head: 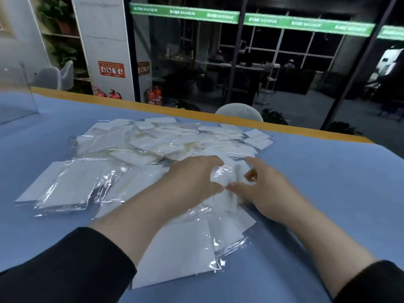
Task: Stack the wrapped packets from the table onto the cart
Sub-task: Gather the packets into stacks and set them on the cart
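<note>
2 hands meet over the middle of the pile, and we see them both reach into the same spot. Our left hand (192, 178) lies palm down on the packets (153, 145), its fingers curled round the left edge of 1 clear-wrapped packet (223, 178). Our right hand (262, 191) comes in from the other side, thumb and fingers bent in toward that same packet; its thumb tip sits close to the left thumb. We cannot tell for sure whether the right fingers truly pinch the wrap or only touch it, as motion blur softens them.

The packets are white squares in shiny film, spread in a loose heap across the blue table (328, 193). Smaller ones lie scattered toward the far side, near the table's yellow edge (131, 103). Larger ones lie nearer us: 1 flat group at the left (61, 189) and 1 big sheet (175, 254) beneath our left forearm. The cart is out of view.

Both arms wear dark sleeves (65, 270). A clear panel (17, 92) stands at the table's far left. Beyond the table we see a pale chair back (239, 112), red extinguishers (154, 95) by a white pillar (105, 44), and dark glass walls with green strips (183, 12).
</note>
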`<move>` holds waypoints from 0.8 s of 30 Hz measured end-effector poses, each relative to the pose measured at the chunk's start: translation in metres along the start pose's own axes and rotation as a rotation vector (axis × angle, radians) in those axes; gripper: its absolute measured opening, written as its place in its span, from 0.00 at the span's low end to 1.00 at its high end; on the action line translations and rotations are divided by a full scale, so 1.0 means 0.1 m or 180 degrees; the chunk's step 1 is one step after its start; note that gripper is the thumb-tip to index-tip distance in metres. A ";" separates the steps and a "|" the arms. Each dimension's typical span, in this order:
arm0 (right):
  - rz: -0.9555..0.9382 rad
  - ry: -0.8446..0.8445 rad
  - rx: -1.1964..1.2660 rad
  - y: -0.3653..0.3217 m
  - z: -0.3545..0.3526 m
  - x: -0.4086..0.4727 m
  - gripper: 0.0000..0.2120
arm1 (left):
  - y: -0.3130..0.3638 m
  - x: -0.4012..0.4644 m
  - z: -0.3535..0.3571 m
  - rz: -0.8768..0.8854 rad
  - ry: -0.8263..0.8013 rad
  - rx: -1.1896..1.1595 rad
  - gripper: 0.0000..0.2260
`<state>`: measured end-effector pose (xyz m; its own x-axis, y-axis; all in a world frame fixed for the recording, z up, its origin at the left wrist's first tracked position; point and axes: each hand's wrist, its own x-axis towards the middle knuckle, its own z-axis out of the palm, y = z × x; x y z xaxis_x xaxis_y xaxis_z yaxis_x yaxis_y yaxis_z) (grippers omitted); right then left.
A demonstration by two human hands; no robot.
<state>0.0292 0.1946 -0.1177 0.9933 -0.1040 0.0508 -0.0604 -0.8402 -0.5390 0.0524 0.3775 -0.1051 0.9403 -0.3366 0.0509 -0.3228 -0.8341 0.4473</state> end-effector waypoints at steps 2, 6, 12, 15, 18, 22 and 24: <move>-0.0091 0.0038 0.0158 0.01 -0.01 0.00 0.33 | 0.03 -0.01 0.02 -0.0001 0.0019 -0.0041 0.25; -0.0178 0.0029 0.0257 0.04 0.02 0.04 0.37 | 0.06 -0.03 0.00 0.0002 0.0013 -0.0009 0.26; -0.0256 0.0153 0.0553 0.06 0.04 0.07 0.32 | 0.07 -0.01 0.07 0.0054 0.0094 -0.0642 0.25; -0.0343 0.0248 0.0837 0.03 0.02 0.06 0.31 | 0.07 0.01 0.09 0.0085 0.0256 -0.1057 0.24; -0.0496 0.0307 0.1201 0.01 0.04 0.04 0.31 | 0.08 0.02 0.09 0.0198 0.0485 -0.1480 0.24; -0.0555 0.0736 0.1819 0.00 0.01 0.06 0.32 | 0.09 0.03 0.05 0.0174 0.0848 -0.2290 0.23; -0.0778 0.0913 0.1763 0.00 -0.06 0.06 0.35 | 0.10 0.03 -0.02 0.0061 0.1310 -0.2471 0.20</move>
<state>0.0341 0.1907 -0.1123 0.9018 -0.1471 0.4064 0.2985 -0.4681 -0.8317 0.0523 0.3691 -0.0988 0.9481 -0.0384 0.3156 -0.3151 -0.2465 0.9165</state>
